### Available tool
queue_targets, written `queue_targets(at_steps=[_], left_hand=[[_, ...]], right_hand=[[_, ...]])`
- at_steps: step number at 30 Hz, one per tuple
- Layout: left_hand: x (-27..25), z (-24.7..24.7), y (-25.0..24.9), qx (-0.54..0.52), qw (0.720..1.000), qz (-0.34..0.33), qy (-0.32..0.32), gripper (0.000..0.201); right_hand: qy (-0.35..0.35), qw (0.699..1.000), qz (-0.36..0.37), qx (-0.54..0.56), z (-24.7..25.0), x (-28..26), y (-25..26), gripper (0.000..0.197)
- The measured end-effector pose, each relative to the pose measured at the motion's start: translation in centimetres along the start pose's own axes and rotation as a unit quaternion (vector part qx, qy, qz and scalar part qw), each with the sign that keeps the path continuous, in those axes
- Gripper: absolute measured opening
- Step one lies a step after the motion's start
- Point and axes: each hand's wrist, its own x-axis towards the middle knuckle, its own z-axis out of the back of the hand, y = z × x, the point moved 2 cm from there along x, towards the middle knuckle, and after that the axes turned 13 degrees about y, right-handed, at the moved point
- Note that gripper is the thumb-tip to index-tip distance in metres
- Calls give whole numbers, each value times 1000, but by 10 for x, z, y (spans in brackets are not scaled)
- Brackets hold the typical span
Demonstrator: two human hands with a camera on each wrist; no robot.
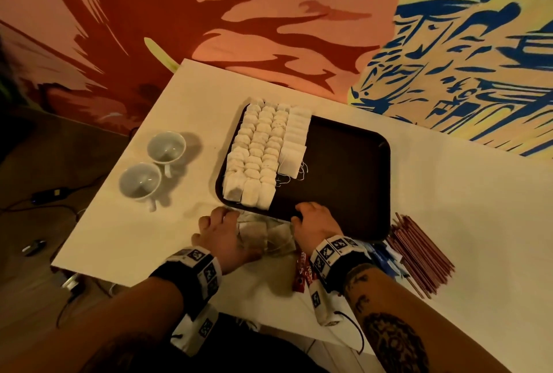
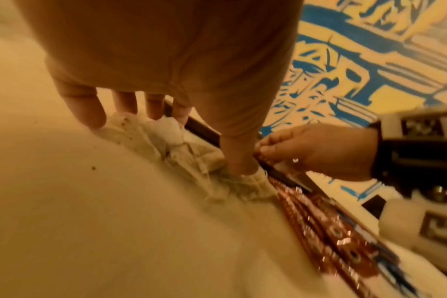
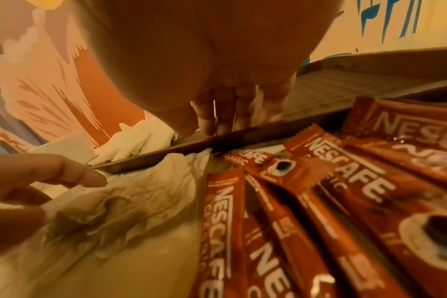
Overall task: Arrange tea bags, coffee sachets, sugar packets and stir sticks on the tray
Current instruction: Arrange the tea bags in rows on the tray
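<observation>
I read "NESCAFE CLASSIC" in white on the red coffee sachets (image 3: 319, 181), each printed with a cup of coffee; they lie fanned on the table (image 1: 449, 193) under my right wrist, just in front of the tray (image 1: 344, 163).

My left hand (image 1: 223, 233) reaches forward, palm down, over a loose heap of tea bags (image 1: 266, 236) lying on the table against the tray's near rim. In the left wrist view its fingers (image 2: 89, 108) point down onto the heap and the thumb presses into it; the fingers look bent around the bags, so I take that grip as closed on them.

My right hand (image 1: 314, 221) sits at the tray's near rim, just right of the heap, with its fingers curled down over the edge. From the wrist view I cannot tell whether that grip holds anything.

On the tray's left part, rows of tea bags (image 1: 263, 151) lie overlapped in four columns, strings trailing onto the bare dark floor. The stir sticks (image 1: 419, 253) lie in a bundle on the table off the tray's near right corner. Two white cups (image 1: 152, 163) stand to the tray's left.
</observation>
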Motion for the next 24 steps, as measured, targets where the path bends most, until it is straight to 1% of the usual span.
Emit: queue_targets(at_steps=[3, 4, 6, 8, 9, 10, 12, 15, 16, 17, 18, 20, 22, 24], left_hand=[[-3, 1, -5, 26, 999, -17, -31, 77], [-2, 2, -4, 22, 999, -29, -26, 66], [0, 6, 4, 2, 999, -42, 6, 48], [1, 13, 14, -32, 998, -51, 30, 43], [-1, 17, 17, -45, 997, -60, 28, 41], [-6, 24, 22, -51, 996, -68, 18, 35], [-10, 34, 28, -69, 995, -65, 12, 21], [-15, 48, 43, -138, 988, -59, 25, 26], [-16, 53, 48, -186, 980, -65, 30, 28], [-18, 58, 52, -252, 964, -73, 36, 30], [-20, 63, 56, -326, 941, -83, 46, 30], [-27, 72, 53, -450, 883, -114, 65, 31], [-30, 78, 48, -510, 844, -148, 77, 35], [-32, 85, 44, -542, 819, -171, 81, 39]], right_hand=[[-1, 1000, 7, -4, 1, -4, -1, 46], [-1, 1000, 10, -4, 1, -5, -1, 46], [1, 1000, 16, -1, 2, -7, -2, 45], [3, 1000, 19, 5, 3, -7, -2, 45], [2, 1000, 22, 9, 4, -8, -2, 44], [-1, 1000, 25, 11, 4, -12, 0, 43], [1, 1000, 25, 14, 4, -12, -4, 41], [4, 1000, 22, 15, 4, -14, -6, 38], [8, 1000, 19, 17, 6, -15, -6, 37], [12, 1000, 16, 20, 8, -14, -4, 36], [18, 999, 10, 26, 10, -14, -2, 35], [24, 999, 0, 39, 15, -14, 2, 34], [14, 999, 2, 37, 19, -14, 6, 33], [-16, 999, 15, 33, 22, -15, 17, 31]])
